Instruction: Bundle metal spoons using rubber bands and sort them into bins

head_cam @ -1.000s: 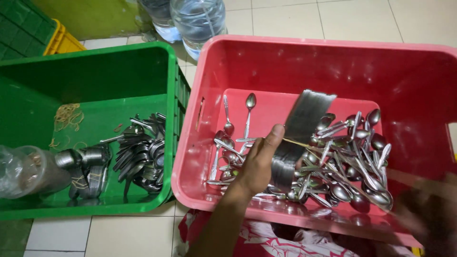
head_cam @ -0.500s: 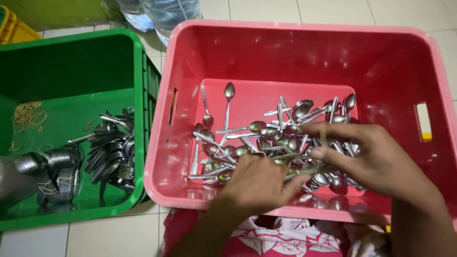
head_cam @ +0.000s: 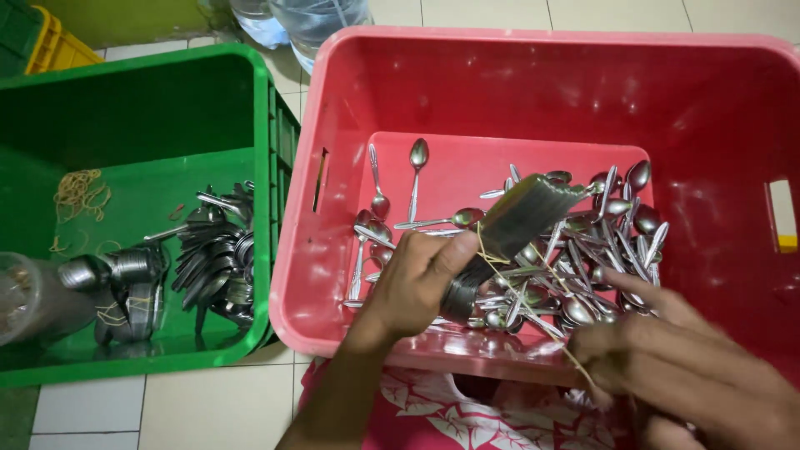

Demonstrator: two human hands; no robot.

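Note:
My left hand [head_cam: 417,283] grips a stacked bundle of metal spoons [head_cam: 512,229] by the handles, raised over the red crate [head_cam: 533,92]. A yellow rubber band [head_cam: 533,304] runs taut from the bundle down to my right hand [head_cam: 675,367], which pinches its other end near the crate's front edge. Under both hands lies a heap of loose spoons [head_cam: 600,233] on the crate floor. Two single spoons [head_cam: 417,175] lie apart at the back.
A green crate [head_cam: 133,108] on the left holds bundled spoons [head_cam: 212,254], several loose rubber bands [head_cam: 79,192] and a clear plastic bottle [head_cam: 33,296]. A yellow crate [head_cam: 58,50] and large water bottles [head_cam: 312,17] stand behind. Pale floor tiles lie under everything.
Both hands were down among the loose spoons half a second ago. Now the left has lifted the stacked bundle again and the right has pulled a rubber band away toward me.

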